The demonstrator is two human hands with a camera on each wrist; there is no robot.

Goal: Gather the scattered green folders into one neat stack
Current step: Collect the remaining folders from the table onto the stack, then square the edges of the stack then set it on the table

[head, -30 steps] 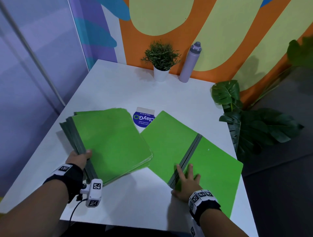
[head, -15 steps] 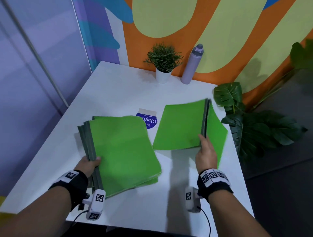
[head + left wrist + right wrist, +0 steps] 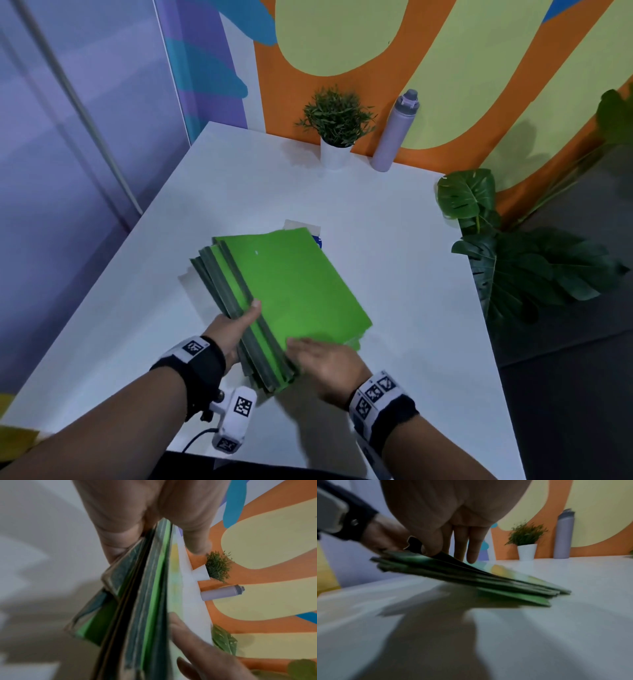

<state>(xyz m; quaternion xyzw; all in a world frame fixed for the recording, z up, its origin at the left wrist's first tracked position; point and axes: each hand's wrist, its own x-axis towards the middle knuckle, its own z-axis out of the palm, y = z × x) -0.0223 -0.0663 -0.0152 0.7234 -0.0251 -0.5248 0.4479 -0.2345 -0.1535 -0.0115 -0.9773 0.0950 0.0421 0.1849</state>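
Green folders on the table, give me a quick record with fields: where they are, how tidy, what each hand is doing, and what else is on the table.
folders: green folders in one pile on the white table
tidiness: spines fanned, edges not yet flush
left hand: left hand grips the spine side, thumb on top
right hand: right hand rests flat, fingers straight, on the near edge
also on table: potted plant, lilac bottle, blue-printed card partly under the pile
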